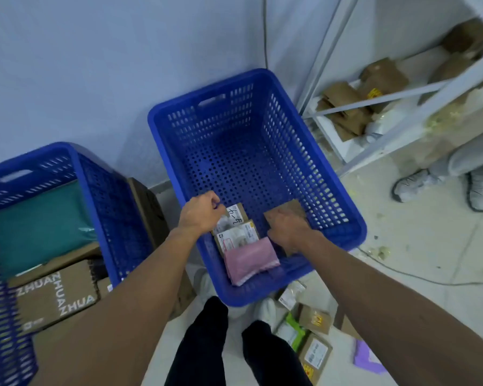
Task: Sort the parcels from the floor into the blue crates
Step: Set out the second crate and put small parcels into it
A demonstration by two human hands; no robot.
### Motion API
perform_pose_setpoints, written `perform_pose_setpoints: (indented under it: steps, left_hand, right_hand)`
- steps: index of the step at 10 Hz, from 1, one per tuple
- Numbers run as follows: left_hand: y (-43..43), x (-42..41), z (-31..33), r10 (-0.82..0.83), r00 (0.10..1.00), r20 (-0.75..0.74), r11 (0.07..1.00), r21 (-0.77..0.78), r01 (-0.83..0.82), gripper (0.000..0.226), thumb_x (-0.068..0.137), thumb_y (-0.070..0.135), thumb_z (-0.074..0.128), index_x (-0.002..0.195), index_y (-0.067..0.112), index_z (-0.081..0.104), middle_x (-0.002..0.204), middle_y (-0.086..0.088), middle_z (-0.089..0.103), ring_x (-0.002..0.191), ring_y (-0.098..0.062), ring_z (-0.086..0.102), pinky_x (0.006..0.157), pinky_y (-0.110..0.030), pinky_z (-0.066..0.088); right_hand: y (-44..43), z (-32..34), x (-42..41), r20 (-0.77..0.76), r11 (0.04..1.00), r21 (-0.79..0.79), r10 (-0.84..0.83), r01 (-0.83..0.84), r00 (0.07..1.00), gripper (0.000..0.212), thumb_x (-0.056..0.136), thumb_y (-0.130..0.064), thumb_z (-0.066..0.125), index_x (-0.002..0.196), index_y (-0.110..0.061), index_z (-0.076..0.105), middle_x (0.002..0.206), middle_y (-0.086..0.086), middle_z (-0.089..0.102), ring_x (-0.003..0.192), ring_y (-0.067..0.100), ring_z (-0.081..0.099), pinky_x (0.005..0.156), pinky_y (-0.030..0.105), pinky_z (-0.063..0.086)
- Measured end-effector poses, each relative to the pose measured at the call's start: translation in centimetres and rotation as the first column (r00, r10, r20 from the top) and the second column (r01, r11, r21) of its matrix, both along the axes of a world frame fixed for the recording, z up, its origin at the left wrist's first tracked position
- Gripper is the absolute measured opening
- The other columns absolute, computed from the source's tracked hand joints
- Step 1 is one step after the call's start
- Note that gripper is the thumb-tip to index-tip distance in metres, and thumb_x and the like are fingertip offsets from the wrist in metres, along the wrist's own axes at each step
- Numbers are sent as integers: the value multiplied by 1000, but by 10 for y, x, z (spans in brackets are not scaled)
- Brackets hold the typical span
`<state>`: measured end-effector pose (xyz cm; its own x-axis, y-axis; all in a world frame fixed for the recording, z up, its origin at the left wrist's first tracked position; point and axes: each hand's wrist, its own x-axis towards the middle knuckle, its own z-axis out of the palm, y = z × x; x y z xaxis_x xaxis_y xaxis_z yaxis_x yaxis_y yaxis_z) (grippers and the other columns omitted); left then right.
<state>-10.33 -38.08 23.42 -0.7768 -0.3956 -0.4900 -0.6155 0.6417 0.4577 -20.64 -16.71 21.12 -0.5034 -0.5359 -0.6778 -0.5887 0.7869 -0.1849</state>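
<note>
Both my arms reach into the middle blue crate (262, 87). My left hand (200, 211) pinches the top edge of a small brown parcel with a white label (239, 214) on the crate floor. Just below lies a second labelled brown parcel (239, 235), and a pink mailer (250, 260) leans against the near wall. My right hand (287, 228) grips a plain brown parcel (286, 208) at the crate's right side. A second blue crate (76, 160) on the left holds a teal mailer (39, 221) and a printed cardboard box (56, 296).
Several loose parcels (313, 321) and a purple mailer (365, 355) lie on the floor by my feet. A white metal shelf (402, 93) with brown parcels stands at the right. Another person's shoes (413, 182) are beside it. A cable (418, 277) runs across the floor.
</note>
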Motion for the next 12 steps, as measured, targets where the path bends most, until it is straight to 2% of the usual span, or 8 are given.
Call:
perform_pose_setpoints:
  steps: [2, 3, 4, 5, 6, 7, 9, 12]
  left_hand:
    - [55, 58, 66, 186, 981, -51, 973, 151, -177, 16, 100, 34, 54, 103, 23, 65, 101, 0, 67, 85, -16, 62, 74, -30, 48]
    - [86, 90, 93, 218, 973, -69, 967, 149, -207, 16, 101, 34, 54, 102, 22, 65, 99, 1, 66, 91, -22, 64, 84, -33, 51]
    - [112, 120, 114, 256, 962, -98, 952, 197, -233, 12, 99, 26, 57, 89, 27, 63, 96, -2, 70, 88, -23, 67, 83, -33, 53]
    - [132, 143, 129, 247, 965, -86, 954, 197, -227, 10, 97, 25, 57, 91, 25, 65, 97, -2, 71, 91, -21, 68, 82, -32, 52]
    - [152, 169, 134, 200, 977, -74, 965, 189, -183, 14, 98, 27, 53, 93, 23, 65, 95, 0, 71, 91, -21, 69, 80, -33, 53]
    - [174, 197, 133, 143, 987, -69, 979, 159, -131, 21, 98, 28, 51, 102, 16, 68, 103, -5, 71, 95, -26, 69, 91, -41, 54]
    - [230, 277, 116, 101, 993, -55, 964, 250, -84, 14, 93, 31, 57, 95, 23, 68, 99, -1, 73, 94, -24, 70, 89, -42, 55]
    - [311, 352, 98, 59, 997, 53, 934, 348, -73, 14, 90, 35, 57, 93, 27, 67, 100, 0, 73, 93, -24, 70, 91, -44, 56]
  right_hand:
    - [54, 104, 33, -74, 995, -59, -87, 83, 993, 33, 96, -22, 53, 124, -7, 62, 123, 19, 61, 113, 33, 59, 82, 34, 41]
    - [78, 131, 54, -61, 997, -77, -25, 21, 998, 31, 97, -20, 52, 121, -4, 63, 119, 18, 64, 111, 31, 61, 82, 31, 42]
    - [105, 154, 80, -51, 982, -181, 53, -61, 997, 16, 67, 9, 80, 80, 4, 72, 76, 21, 69, 64, 32, 70, 54, 34, 56]
    - [119, 159, 105, -27, 980, -199, -9, 4, 1000, 11, 83, 3, 67, 93, 8, 72, 94, 24, 71, 83, 32, 70, 69, 35, 56]
    - [142, 149, 130, 12, 965, -130, -228, 228, 974, 30, 100, -21, 44, 111, -2, 64, 118, 16, 63, 108, 32, 60, 87, 36, 48]
    - [168, 143, 164, -11, 948, -163, -278, 272, 961, 25, 96, -26, 48, 93, -5, 60, 105, 15, 64, 100, 33, 62, 78, 36, 49]
    - [235, 141, 259, -58, 915, -136, -389, 379, 919, 43, 94, -34, 54, 131, -12, 52, 130, 12, 57, 115, 31, 56, 83, 32, 40]
    - [329, 155, 366, -49, 860, -44, -511, 509, 858, 44, 92, -34, 53, 130, -12, 53, 130, 13, 58, 116, 32, 57, 91, 36, 45]
